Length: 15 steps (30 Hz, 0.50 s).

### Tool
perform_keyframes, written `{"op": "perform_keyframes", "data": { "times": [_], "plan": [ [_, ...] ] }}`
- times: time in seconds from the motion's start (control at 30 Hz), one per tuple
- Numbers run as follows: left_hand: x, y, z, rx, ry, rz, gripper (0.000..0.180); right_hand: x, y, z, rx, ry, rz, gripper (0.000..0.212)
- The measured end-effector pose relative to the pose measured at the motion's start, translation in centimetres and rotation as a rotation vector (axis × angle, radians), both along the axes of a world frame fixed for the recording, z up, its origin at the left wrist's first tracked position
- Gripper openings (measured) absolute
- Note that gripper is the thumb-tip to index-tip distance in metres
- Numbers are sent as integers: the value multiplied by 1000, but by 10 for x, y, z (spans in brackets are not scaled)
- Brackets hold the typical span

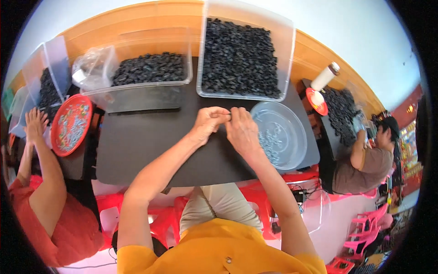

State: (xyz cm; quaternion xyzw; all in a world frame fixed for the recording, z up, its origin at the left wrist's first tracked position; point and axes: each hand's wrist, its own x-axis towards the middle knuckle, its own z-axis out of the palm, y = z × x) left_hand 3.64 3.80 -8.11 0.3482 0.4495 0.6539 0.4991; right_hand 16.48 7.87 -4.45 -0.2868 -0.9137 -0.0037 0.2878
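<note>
left co-worker [64,223]: a person in a red top, far left of the fingers, 1 hand [34,125] at a clear bin [27,107] of black pieces.
red tray [86,101]: well left of the fingers, holding many small pale pieces.
plastic bag [95,68]: crumpled, left of and beyond the fingers.
wide clear bin [146,98]: beyond the fingers to the left, part filled with black pieces [150,68].
table [146,146]: dark, below the fingers.
left hand [210,122]: thumb and forefinger pinched on a small dark piece [230,118].
small dark piece: at the fingertips, mostly hidden, exact shape unclear.
right hand [242,131]: fingers curled in, meeting the left fingertips; cannot tell whether they grip the piece too.
big clear bin [248,13]: just beyond the fingers, with a broad heap of black pieces [239,59].
round clear bowl [292,137]: just right of the right fingers, small silvery pieces [270,148] on its near left side.
right co-worker [362,169]: a person in a brown top, far right of the fingers, near another black heap [338,114].
</note>
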Motion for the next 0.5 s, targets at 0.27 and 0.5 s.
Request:
{"op": "perform_keyframes", "data": {
  "times": [0.27,0.5],
  "plan": [
    [-4,9,-5,-50,152,-293,21,17,1,0,-13,-86,-30,23],
    [-5,11,-11,31,128,-317,23,14,1,-2,138,-121,-42,16]
  ]
}}
